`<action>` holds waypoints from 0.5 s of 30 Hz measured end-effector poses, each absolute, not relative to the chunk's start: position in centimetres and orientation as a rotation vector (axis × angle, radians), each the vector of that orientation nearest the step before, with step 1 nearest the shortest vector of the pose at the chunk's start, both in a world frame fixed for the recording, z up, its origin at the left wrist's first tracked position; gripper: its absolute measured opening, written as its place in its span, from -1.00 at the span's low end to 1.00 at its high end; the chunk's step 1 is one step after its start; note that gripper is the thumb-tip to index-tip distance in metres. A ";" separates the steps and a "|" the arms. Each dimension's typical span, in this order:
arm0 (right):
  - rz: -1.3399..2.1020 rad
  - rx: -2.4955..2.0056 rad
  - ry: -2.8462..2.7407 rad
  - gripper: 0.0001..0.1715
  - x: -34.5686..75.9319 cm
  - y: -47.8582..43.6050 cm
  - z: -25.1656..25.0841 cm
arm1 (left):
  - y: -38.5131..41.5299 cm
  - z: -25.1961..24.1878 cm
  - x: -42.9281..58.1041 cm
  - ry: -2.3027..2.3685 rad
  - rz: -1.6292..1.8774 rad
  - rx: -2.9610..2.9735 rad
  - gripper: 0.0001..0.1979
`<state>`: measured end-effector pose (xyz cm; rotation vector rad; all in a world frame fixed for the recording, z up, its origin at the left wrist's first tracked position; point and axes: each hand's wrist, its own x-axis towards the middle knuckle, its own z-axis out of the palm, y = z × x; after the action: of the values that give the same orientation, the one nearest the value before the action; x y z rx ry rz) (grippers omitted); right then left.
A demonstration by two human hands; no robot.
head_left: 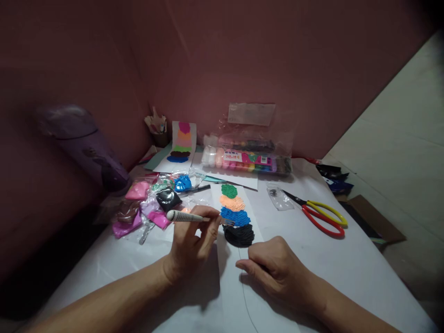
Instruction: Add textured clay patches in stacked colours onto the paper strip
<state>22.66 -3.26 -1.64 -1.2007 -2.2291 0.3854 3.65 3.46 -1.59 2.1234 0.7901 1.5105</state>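
Note:
A white paper sheet (239, 296) lies in front of me with clay patches stacked on it: green (229, 190), orange (232, 203), blue (235, 216) and black (239, 235). My left hand (190, 245) is closed round a slim tool with a patterned white handle (182, 216). The tool's tip touches the edge between the blue and black clay. My right hand (274, 268) rests on the paper just below the black patch, fingers curled under in a loose fist, pressing the sheet down. I cannot see anything in it.
Small bags of coloured clay (152, 203) lie at the left. Red and yellow scissors (322, 217) and a small plastic bag (279, 196) lie at the right. A clay set box (248, 159) and a finished clay picture (182, 143) stand at the back. A purple object (86, 143) leans at the far left.

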 end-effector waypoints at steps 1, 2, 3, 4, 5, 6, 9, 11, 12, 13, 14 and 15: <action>0.390 -1.200 -2.229 -0.55 22.7 -3.3 -1.7 | 3.5 -1.6 3.6 0.787 1.510 2.130 -0.82; 0.392 -1.202 -2.230 -0.55 22.7 -3.3 -1.7 | 3.6 -1.6 3.7 0.789 1.506 2.135 -0.83; 0.393 -1.204 -2.232 -0.55 22.7 -3.3 -1.7 | 3.7 -1.7 3.7 0.794 1.493 2.144 -0.84; 0.392 -1.207 -2.233 -0.55 22.7 -3.3 -1.7 | 3.8 -1.7 3.7 0.804 1.472 2.155 -0.85; 0.393 -1.211 -2.236 -0.55 22.7 -3.3 -1.7 | 3.9 -1.7 3.7 0.819 1.446 2.159 -0.87; 0.394 -1.212 -2.236 -0.55 22.7 -3.4 -1.7 | 4.0 -1.7 3.8 0.840 1.414 2.151 -0.89; 0.399 -1.212 -2.236 -0.54 22.7 -3.3 -1.6 | 4.1 -1.7 3.9 0.910 1.315 2.070 -0.97; 0.401 -1.209 -2.231 -0.54 22.7 -3.3 -1.6 | 4.1 -1.6 4.1 0.956 1.269 1.966 -0.98; 0.401 -1.208 -2.229 -0.54 22.7 -3.2 -1.6 | 4.1 -1.6 4.2 0.970 1.249 1.914 -0.96; 0.401 -1.208 -2.228 -0.54 22.7 -3.2 -1.6 | 4.1 -1.6 4.3 0.982 1.232 1.862 -0.94; 0.399 -1.208 -2.229 -0.54 22.7 -3.2 -1.6 | 4.1 -1.6 4.4 0.992 1.217 1.816 -0.93; 0.396 -1.211 -2.231 -0.54 22.7 -3.2 -1.6 | 4.1 -1.6 4.5 0.998 1.205 1.779 -0.92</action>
<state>22.66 -3.23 -1.64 -1.2114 -2.2308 0.3955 4.49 4.09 -1.56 1.7795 0.9980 1.2050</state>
